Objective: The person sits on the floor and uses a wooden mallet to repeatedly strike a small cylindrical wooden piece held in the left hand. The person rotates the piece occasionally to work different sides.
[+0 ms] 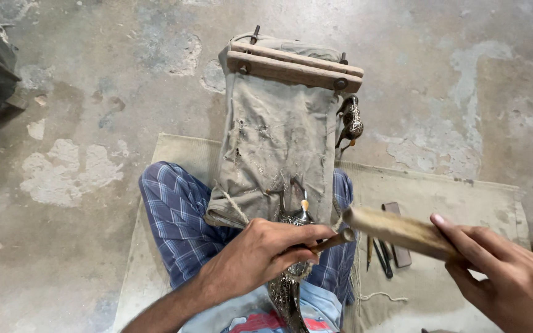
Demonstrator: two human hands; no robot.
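Left hand (260,253) hides the chisel's (331,241) tip.

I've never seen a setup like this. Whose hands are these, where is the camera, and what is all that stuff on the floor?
The single picture comes from a camera on a person's head, looking down at their own lap and hands. The person sits on a mat on a concrete floor, in checked trousers. A cloth-covered stand with a wooden clamp on top leans toward them. The left hand holds a thin tool against an ornate metal piece in the lap. The right hand holds a wooden stick, its end close to the tool. Another metal piece sits beside the stand, and small tools lie on the mat.
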